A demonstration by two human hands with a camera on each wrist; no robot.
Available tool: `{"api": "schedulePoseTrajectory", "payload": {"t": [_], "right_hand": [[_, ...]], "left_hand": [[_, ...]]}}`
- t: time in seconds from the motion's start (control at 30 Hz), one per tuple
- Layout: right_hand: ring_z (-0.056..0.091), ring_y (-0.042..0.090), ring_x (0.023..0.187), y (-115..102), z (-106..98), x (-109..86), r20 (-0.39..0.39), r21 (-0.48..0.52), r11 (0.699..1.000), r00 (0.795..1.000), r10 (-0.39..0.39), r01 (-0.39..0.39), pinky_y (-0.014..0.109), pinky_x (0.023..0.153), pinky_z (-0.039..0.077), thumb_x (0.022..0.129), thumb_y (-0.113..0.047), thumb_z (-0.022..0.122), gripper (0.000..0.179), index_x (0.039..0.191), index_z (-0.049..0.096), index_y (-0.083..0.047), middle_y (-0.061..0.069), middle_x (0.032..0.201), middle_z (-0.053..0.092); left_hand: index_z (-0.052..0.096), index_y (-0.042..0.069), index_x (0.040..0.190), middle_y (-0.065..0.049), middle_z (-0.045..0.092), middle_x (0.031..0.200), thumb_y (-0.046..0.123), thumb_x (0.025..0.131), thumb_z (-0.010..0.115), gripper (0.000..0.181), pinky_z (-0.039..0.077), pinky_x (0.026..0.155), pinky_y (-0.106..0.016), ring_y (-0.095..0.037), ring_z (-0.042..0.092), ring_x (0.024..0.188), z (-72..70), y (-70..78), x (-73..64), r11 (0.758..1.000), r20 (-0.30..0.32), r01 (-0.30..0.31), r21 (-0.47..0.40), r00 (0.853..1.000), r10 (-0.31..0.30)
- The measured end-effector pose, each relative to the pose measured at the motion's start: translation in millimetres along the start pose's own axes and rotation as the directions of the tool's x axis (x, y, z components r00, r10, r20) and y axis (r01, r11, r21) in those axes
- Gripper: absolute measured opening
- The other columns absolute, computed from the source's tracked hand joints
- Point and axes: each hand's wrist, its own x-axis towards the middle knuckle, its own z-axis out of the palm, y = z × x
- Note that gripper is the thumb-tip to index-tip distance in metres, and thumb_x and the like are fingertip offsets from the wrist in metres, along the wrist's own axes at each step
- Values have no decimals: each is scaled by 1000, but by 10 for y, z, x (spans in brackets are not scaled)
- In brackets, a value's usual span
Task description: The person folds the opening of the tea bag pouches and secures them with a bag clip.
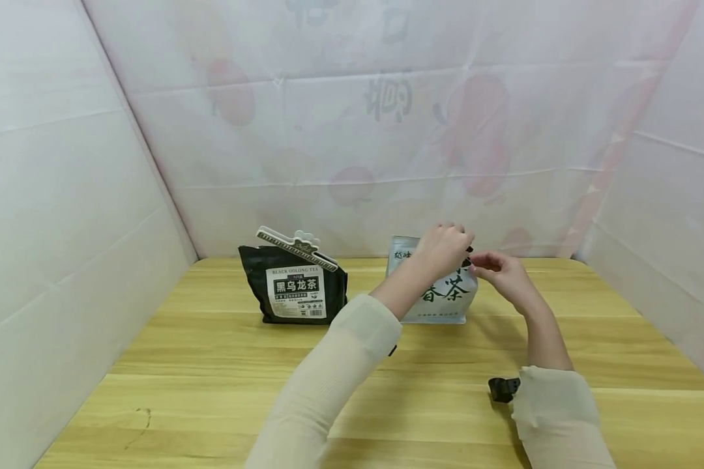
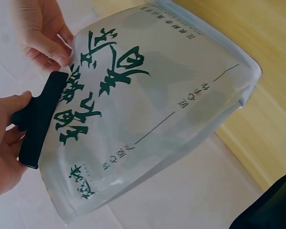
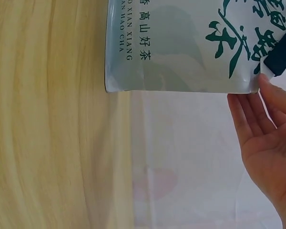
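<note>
A pale tea bag with green characters [image 1: 446,303] stands upright on the wooden table, right of centre. My left hand [image 1: 446,247] reaches over its top and grips a black clip [image 2: 43,121] by its handles, thumb on the near side. The clip's long jaw lies over the bag's top edge. At the upper right corner, my right hand [image 1: 507,277] pinches the bag. Its thumb is on the front by the clip's end and its fingers are behind, as the right wrist view shows.
Left of it stands a black oolong tea bag [image 1: 296,293] with a cream clip [image 1: 296,247] slanted across its top. Pale printed cloth walls [image 1: 328,130] enclose the table [image 1: 211,378] at the back and sides. A small black device [image 1: 503,389] sits at the right sleeve.
</note>
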Motion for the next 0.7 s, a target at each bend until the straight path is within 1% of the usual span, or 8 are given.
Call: {"api": "schedulePoseTrajectory", "payload": {"t": [0.1,0.17,0.23,0.3,0.47,0.53,0.6,0.7], "right_hand": [[52,18,102,1,8,3,18,9,1000,1000,-4,4,18,76,43,93,-25,56,45,124,50,6,22,118,53],[50,25,107,-3,10,5,28,8,1000,1000,-10,10,17,77,43,93,-26,56,46,125,48,7,23,120,51],[49,29,108,-11,6,9,33,9,1000,999,-21,21,17,77,42,93,-26,55,47,126,48,7,24,121,51],[50,26,107,-18,1,15,30,10,999,999,-37,37,16,77,42,94,-25,55,46,126,48,7,24,120,51],[52,8,97,-16,7,17,-6,29,997,997,-75,76,16,77,42,93,-22,56,40,122,51,6,22,116,54],[52,4,94,-6,12,13,-14,33,996,996,-87,87,16,77,42,93,-22,56,39,120,52,6,21,115,55],[52,3,93,5,14,9,-17,32,995,995,-96,97,16,77,42,93,-22,56,39,120,52,6,20,114,56],[53,2,92,22,16,6,-20,29,993,993,-116,116,15,76,42,93,-20,56,37,119,52,6,19,112,57]], "left_hand": [[56,21,123,6,57,116,28,96,48,29,39,89,-25,-11,51,105,36,-14,-26,998,-6,12,67,1000,-11],[52,22,126,6,54,121,31,96,49,32,37,92,-28,-12,48,110,54,-28,-40,996,-17,27,89,1000,-26],[49,22,130,6,51,126,31,95,50,36,35,94,-29,-13,46,115,65,-43,-46,995,-29,42,95,999,-39],[46,23,133,6,49,130,32,95,50,39,34,96,-30,-13,44,118,69,-61,-50,994,-36,52,100,998,-48],[40,22,138,6,44,136,37,96,46,45,30,100,-31,-13,39,123,47,-127,-83,995,-13,68,79,998,-67],[39,22,139,6,43,137,40,96,45,48,28,101,-31,-12,38,124,33,-167,-116,995,-9,83,54,997,-83],[40,22,139,6,43,137,43,96,42,48,28,102,-31,-12,39,124,28,-211,-159,994,-27,100,36,995,-99],[43,20,138,6,46,134,43,97,40,48,30,101,-31,-13,42,121,37,-275,-233,991,-80,128,23,989,-126]]}}
